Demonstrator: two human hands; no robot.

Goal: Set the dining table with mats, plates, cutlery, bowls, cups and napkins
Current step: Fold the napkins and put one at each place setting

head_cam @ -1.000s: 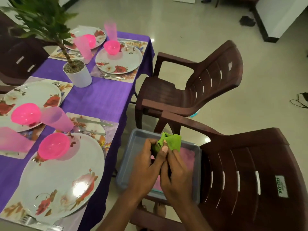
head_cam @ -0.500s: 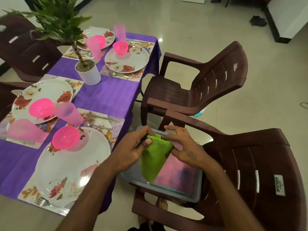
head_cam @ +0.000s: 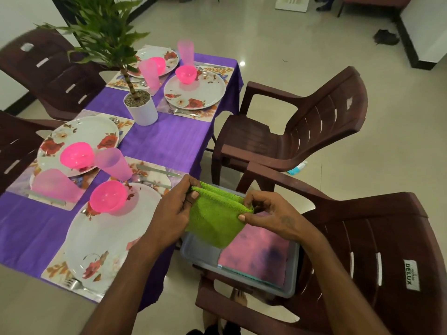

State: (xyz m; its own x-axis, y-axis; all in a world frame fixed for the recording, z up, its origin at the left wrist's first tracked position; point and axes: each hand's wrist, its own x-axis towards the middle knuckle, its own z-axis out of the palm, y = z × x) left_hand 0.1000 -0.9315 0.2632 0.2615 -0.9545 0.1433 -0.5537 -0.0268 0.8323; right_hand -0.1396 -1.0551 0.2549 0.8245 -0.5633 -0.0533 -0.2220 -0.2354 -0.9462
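Note:
A folded green napkin [head_cam: 215, 218] hangs between my hands above a grey tray [head_cam: 193, 250]. My left hand [head_cam: 174, 209] pinches its left top corner and my right hand [head_cam: 268, 213] pinches the right one. A pink napkin [head_cam: 258, 255] lies in the tray, which rests on the near brown chair [head_cam: 362, 238]. The purple-clothed table [head_cam: 164, 143] holds several floral plates on mats; the nearest plate [head_cam: 106, 238] carries a pink bowl [head_cam: 108, 197]. A pink cup [head_cam: 113, 164] stands beside it, with a knife [head_cam: 157, 170] on the mat.
A potted plant in a white pot [head_cam: 141, 110] stands mid-table. A second brown chair [head_cam: 302, 126] sits at the table's right side and more chairs [head_cam: 48, 71] at the left. Dark shoes [head_cam: 385, 37] lie on the tiled floor far right.
The green napkin came up out of the tray and my hands drew apart, spreading it wide by its top corners. The view shifted, showing more of the table.

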